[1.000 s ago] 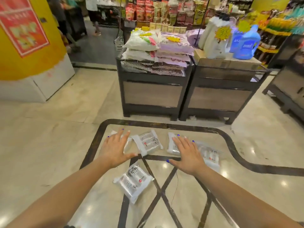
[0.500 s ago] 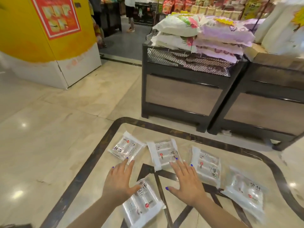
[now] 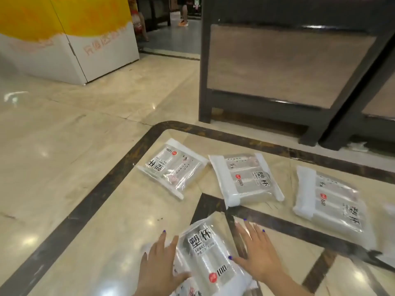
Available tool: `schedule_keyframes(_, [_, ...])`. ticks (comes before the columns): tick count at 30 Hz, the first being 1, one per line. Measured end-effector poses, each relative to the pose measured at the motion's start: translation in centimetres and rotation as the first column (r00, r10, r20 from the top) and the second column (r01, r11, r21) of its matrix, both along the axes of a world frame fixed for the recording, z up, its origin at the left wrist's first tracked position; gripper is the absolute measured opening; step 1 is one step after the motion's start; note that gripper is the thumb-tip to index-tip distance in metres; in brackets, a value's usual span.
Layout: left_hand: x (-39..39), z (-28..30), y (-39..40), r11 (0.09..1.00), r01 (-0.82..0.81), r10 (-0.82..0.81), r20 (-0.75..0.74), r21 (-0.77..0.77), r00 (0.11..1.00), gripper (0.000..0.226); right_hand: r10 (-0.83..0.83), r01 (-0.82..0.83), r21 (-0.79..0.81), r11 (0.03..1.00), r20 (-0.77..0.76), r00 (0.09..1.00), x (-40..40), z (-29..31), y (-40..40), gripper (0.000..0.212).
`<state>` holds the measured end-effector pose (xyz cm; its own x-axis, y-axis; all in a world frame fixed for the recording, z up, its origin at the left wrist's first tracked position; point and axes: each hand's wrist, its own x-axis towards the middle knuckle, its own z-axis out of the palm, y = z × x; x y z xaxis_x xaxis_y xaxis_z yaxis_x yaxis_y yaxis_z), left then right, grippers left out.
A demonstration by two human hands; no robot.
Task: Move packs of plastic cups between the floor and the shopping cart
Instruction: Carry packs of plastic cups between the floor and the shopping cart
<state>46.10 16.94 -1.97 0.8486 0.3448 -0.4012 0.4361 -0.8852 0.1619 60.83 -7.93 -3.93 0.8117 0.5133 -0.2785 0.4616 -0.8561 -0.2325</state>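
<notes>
Several clear packs of plastic cups lie on the marble floor. The nearest pack (image 3: 205, 255) lies between my hands. My left hand (image 3: 159, 268) rests flat along its left edge, fingers straight. My right hand (image 3: 256, 257) lies with spread fingers against its right edge, thumb touching the wrap. Farther off lie a left pack (image 3: 172, 167), a middle pack (image 3: 245, 178) and a right pack (image 3: 329, 201). No shopping cart shows in this view.
A dark-framed display stand (image 3: 284, 67) stands just beyond the packs, with a second stand (image 3: 376, 112) at the right. A yellow and white pillar (image 3: 70, 39) rises at the far left. A person's legs (image 3: 183, 11) are seen in the far aisle.
The camera has dropped lower and closer to the floor. Both hands came down onto the sides of the nearest pack, which lay partly under the left hand before.
</notes>
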Motion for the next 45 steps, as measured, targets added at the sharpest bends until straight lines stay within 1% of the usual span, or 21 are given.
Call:
schedule_keyframes(3, [-0.6, -5.0, 0.0, 1.000, -0.025, 0.024, -0.077, -0.005, 0.997, 0.108, -0.016, 0.015, -0.037, 0.999, -0.024, 1.000, 0.3, -5.8, 0.1, 0.100])
schedule_keyframes(5, [-0.8, -7.8, 0.2, 1.000, -0.013, 0.014, -0.053, 0.025, 0.998, 0.106, 0.023, -0.025, -0.055, 0.998, -0.033, 0.999, 0.3, -8.0, 0.3, 0.101])
schedule_keyframes(7, [-1.3, -10.2, 0.1, 0.999, -0.028, 0.030, -0.040, 0.032, 0.999, 0.108, 0.024, -0.027, -0.046, 0.999, -0.076, 0.997, 0.3, -9.6, -0.1, 0.103])
schedule_keyframes(10, [-2.0, -12.1, -0.2, 0.994, -0.109, 0.109, 0.004, 0.021, 0.994, 0.120, -0.016, 0.021, 0.038, 0.999, -0.129, 0.992, 0.8, -10.8, -0.7, 0.108])
schedule_keyframes(13, [-3.0, -13.3, -0.7, 0.954, -0.291, 0.296, 0.072, -0.070, 0.952, 0.126, -0.022, 0.047, 0.114, 0.992, -0.210, 0.978, 0.8, -11.6, -0.9, 0.113])
schedule_keyframes(14, [-3.4, -13.6, -1.2, 0.912, -0.385, 0.401, 0.109, -0.138, 0.910, 0.127, -0.023, 0.058, 0.135, 0.989, -0.251, 0.968, 0.7, -11.9, -0.8, 0.115])
schedule_keyframes(16, [-4.2, -14.4, -2.7, 0.748, -0.588, 0.648, 0.151, -0.308, 0.746, 0.124, -0.044, 0.098, 0.142, 0.985, -0.345, 0.937, 0.1, -12.4, -0.7, 0.119])
schedule_keyframes(18, [-4.5, -15.0, -4.4, 0.518, -0.737, 0.835, 0.069, -0.433, 0.546, 0.119, -0.068, 0.144, 0.149, 0.978, -0.424, 0.903, -0.7, -12.7, -0.8, 0.116])
schedule_keyframes(19, [-4.6, -15.3, -5.1, 0.410, -0.781, 0.885, -0.004, -0.471, 0.466, 0.113, -0.077, 0.175, 0.174, 0.969, -0.460, 0.885, -1.0, -12.9, -0.8, 0.109])
schedule_keyframes(20, [-4.7, -15.7, -5.6, 0.327, -0.803, 0.908, -0.071, -0.498, 0.414, 0.105, -0.080, 0.208, 0.212, 0.955, -0.492, 0.867, -1.3, -12.9, -0.8, 0.100])
schedule_keyframes(22, [-4.8, -16.1, -5.9, 0.261, -0.783, 0.918, -0.105, -0.564, 0.382, 0.094, -0.066, 0.251, 0.287, 0.924, -0.528, 0.847, -1.7, -12.7, -0.9, 0.089])
schedule_keyframes(24, [-4.9, -16.3, -5.3, 0.314, -0.700, 0.897, -0.042, -0.642, 0.440, 0.110, -0.067, 0.299, 0.355, 0.886, -0.539, 0.839, -2.2, -12.4, -1.2, 0.084])
schedule_keyframes(25, [-4.7, -16.0, -4.8, 0.375, -0.649, 0.870, 0.010, -0.662, 0.493, 0.117, -0.075, 0.337, 0.399, 0.853, -0.544, 0.836, -2.3, -12.3, -1.4, 0.083])
schedule_keyframes(27, [-4.1, -15.2, -3.6, 0.504, -0.537, 0.792, 0.115, -0.677, 0.599, 0.117, -0.101, 0.419, 0.497, 0.760, -0.546, 0.831, -2.8, -11.7, -1.6, 0.086])
schedule_keyframes(28, [-3.7, -14.2, -3.0, 0.539, -0.491, 0.766, 0.156, -0.684, 0.624, 0.116, -0.117, 0.454, 0.533, 0.714, -0.548, 0.828, -2.9, -11.1, -1.5, 0.090])
schedule_keyframes(30, [-2.8, -11.4, -1.9, 0.569, -0.386, 0.735, 0.239, -0.726, 0.634, 0.115, -0.120, 0.493, 0.603, 0.627, -0.551, 0.826, -2.9, -9.6, -1.3, 0.092])
schedule_keyframes(32, [-1.8, -8.2, -1.0, 0.579, -0.301, 0.714, 0.294, -0.758, 0.635, 0.118, -0.127, 0.508, 0.664, 0.548, -0.534, 0.836, -3.0, -6.6, -0.9, 0.088])
schedule_keyframes(35, [-0.8, -0.8, 0.1, 0.570, -0.210, 0.687, 0.320, -0.794, 0.652, 0.129, -0.241, 0.518, 0.707, 0.482, -0.461, 0.854, -3.8, 0.3, -0.3, 0.098])
schedule_keyframes(39, [-0.6, 12.3, 0.3, 0.598, -0.194, 0.660, 0.340, -0.778, 0.670, 0.127, -0.335, 0.498, 0.730, 0.468, -0.375, 0.865, -4.5, 13.0, -0.2, 0.099])
schedule_keyframes(43, [0.2, 28.6, -0.6, 0.644, -0.122, 0.609, 0.410, -0.755, 0.679, 0.111, -0.343, 0.465, 0.762, 0.450, -0.333, 0.878, -4.3, 28.6, -0.8, 0.093])
schedule_keyframes(45, [1.1, 37.0, -1.0, 0.660, -0.084, 0.583, 0.438, -0.747, 0.684, 0.110, -0.364, 0.459, 0.777, 0.431, -0.315, 0.876, -4.3, 37.0, -1.4, 0.094])
